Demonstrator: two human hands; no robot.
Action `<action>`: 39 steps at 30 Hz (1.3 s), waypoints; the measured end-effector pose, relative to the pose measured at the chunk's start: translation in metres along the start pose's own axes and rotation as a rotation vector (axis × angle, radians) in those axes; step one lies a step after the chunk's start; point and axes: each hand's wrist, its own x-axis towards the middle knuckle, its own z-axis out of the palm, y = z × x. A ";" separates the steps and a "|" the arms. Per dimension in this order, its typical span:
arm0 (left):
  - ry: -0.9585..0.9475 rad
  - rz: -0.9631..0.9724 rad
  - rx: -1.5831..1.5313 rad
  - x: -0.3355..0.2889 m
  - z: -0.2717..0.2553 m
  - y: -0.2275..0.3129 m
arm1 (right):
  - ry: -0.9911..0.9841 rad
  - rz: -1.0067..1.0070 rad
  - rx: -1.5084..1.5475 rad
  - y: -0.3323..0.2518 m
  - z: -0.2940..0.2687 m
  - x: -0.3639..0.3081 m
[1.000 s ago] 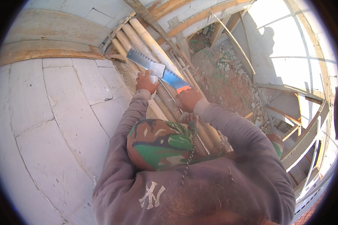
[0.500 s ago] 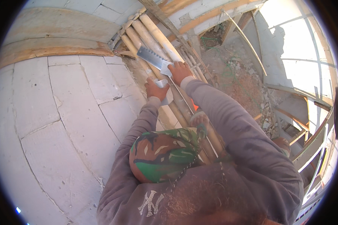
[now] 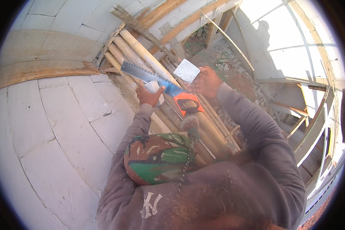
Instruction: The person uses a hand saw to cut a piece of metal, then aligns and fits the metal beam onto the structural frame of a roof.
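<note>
A pale, flat square piece of block [image 3: 186, 71] is held out at the fingertips of my right hand [image 3: 208, 82], its palm partly turned up. My left hand [image 3: 148, 96] grips another whitish block piece [image 3: 155, 89], with the thumb reaching toward the saw. Between my hands lies a handsaw [image 3: 151, 77] with a toothed steel blade and an orange and black handle [image 3: 188, 102]. The saw slants across several bamboo poles [image 3: 143, 53], and its handle is close to my foot [image 3: 189, 123]. Neither hand is on the handle.
A pale block wall surface [image 3: 73, 111] fills the left side. Wooden boards [image 3: 50, 71] run along the far left. Rubble [image 3: 228, 73] lies on the lower ground beyond the poles, beside a leaning thin pole [image 3: 228, 40]. My camouflage-covered knee [image 3: 157, 157] is bent below my left hand.
My right hand has moved right, away from the blade, carrying the square block piece. The orange saw handle now shows fully. The view has shifted, and my left hand keeps its block piece.
</note>
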 end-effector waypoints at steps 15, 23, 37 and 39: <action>-0.622 0.246 -0.897 -0.029 -0.019 0.133 | 0.144 -0.122 -0.068 0.012 0.039 -0.064; -0.531 -0.061 -1.029 -0.031 -0.021 0.086 | 0.357 -0.210 -0.554 0.070 0.009 -0.048; -0.671 -0.060 -0.940 -0.047 -0.007 0.033 | 0.296 -0.379 -0.963 0.102 0.003 -0.006; -0.508 -0.105 -1.012 -0.038 -0.002 0.025 | 0.377 -0.643 -1.429 0.118 -0.005 -0.006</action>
